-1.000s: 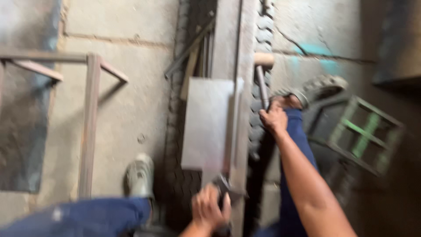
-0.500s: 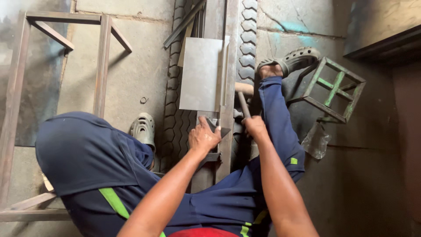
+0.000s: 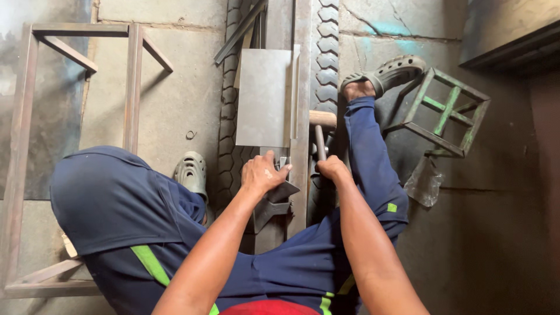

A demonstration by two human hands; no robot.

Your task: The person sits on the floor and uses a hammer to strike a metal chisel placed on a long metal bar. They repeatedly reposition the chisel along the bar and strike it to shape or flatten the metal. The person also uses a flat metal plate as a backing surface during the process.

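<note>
down here on the concrete floor [image 3: 175, 99] i sit with my legs either side of the work, so the long steel bar [image 3: 301, 116] runs straight away from me over the old tyre tread [image 3: 326, 52], which lifts it off the ground and cushions it. my left hand [image 3: 262, 173] is pressed down with fingers spread on a small angled metal piece [image 3: 284, 189], pinning it against the bar so it cannot slide. my right hand [image 3: 333, 170] is clenched round the thin metal handle of a hammer [image 3: 321, 125], its pale wooden-looking head lying just beyond, beside the bar. a flat grey steel plate [image 3: 263, 96], smooth and dull, lies on the tread right ahead of my left hand. off to the right stands a small cube frame [image 3: 446, 111] of green-painted angle iron; to the left, a rusty welded frame [image 3: 134, 81].
</note>
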